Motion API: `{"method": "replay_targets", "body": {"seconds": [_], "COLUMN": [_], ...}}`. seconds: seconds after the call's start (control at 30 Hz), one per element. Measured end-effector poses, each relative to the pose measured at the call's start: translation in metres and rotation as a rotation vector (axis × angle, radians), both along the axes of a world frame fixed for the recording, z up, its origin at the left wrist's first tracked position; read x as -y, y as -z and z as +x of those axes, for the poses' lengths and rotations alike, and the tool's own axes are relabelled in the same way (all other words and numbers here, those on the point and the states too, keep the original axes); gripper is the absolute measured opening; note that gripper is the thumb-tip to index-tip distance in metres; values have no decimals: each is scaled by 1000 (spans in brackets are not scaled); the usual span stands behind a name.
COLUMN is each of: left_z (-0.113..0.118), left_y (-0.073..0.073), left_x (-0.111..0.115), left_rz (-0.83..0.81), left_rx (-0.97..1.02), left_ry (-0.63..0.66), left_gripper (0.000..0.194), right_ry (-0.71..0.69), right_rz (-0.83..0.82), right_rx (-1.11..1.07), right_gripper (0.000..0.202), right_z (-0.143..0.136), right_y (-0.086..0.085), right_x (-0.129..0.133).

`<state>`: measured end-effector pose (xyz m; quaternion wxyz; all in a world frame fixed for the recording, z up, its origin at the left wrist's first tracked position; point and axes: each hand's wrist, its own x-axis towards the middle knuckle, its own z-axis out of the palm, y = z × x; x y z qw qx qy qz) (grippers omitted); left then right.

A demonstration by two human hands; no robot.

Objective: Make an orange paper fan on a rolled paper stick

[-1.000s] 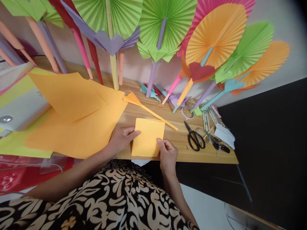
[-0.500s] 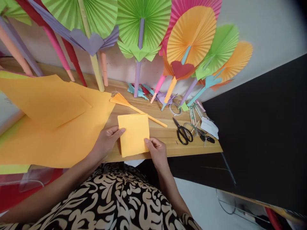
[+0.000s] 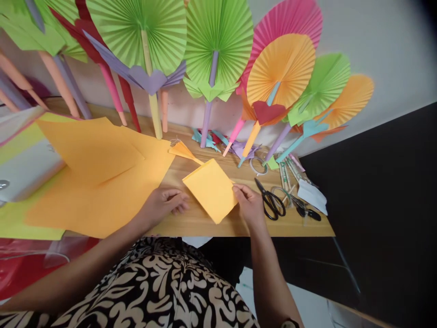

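A folded yellow-orange square of paper (image 3: 212, 190) is tilted cornerwise above the wooden table. My right hand (image 3: 251, 206) pinches its right corner between thumb and fingers. To the left of the square is my left hand (image 3: 167, 204), apart from it, its fingers loosely curled with nothing seen in them. Behind the square lies a thin orange paper piece with a flared end (image 3: 184, 150), its stick part mostly covered. Large orange paper sheets (image 3: 102, 177) spread out to the left of my left hand.
Black-handled scissors (image 3: 271, 200) lie just right of my right hand. Beyond them are a tape roll (image 3: 258, 166), pens (image 3: 285, 175) and crumpled white paper (image 3: 312, 196). Pleated paper fans (image 3: 218, 41) on sticks lean along the wall. A black surface (image 3: 382, 191) borders the right.
My left hand has let go of the folded paper. Held by my right hand, the paper has turned from upright to cornerwise. The view has shifted slightly.
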<state>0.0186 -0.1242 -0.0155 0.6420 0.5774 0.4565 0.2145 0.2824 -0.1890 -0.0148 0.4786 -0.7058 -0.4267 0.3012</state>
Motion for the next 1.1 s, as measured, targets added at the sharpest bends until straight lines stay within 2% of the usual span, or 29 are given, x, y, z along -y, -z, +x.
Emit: {"method": "replay_targets", "body": {"seconds": [0.1,0.2,0.33,0.37,0.47,0.6,0.77,0.93,1.03,1.1], "left_z": [-9,-24,-41,-43,-42,-33,-27,-10,7,14], "left_y": [-5,-20,-43,-47,-52,-44,-20,4,15,20], "left_x": [-8,-24,-67,-79,-115,-143,-146,-127,-114,-109], "left_rz": [143,384,705,757,825,858,930,1137,1225,1290], "left_rx": [-62,-170,-428,-493,-669,-694,-635,-535,-450,-425], "left_ry": [26,-4,-149,-180,-167,-194,-169,47,209,273], "left_gripper": [40,37,36,35,32,33,31,30,24,23], "right_ry": [-34,-81,-172,-196,-258,-302,-316,-312,-312,-309], "right_rz": [17,20,23,22,22,21,8,-11,-19,-24], "right_rx": [36,40,40,34,12,2,45,98,122,142], "right_gripper": [31,29,27,27,30,30,27,24,23,22], "right_z": [25,38,28,23,7,-5,-10,-10,-10,-10], "right_y": [-5,-6,0,2,10,20,30,38,40,39], "right_x": [-28,-56,-92,-101,-124,-146,-155,-157,-157,-157]}}
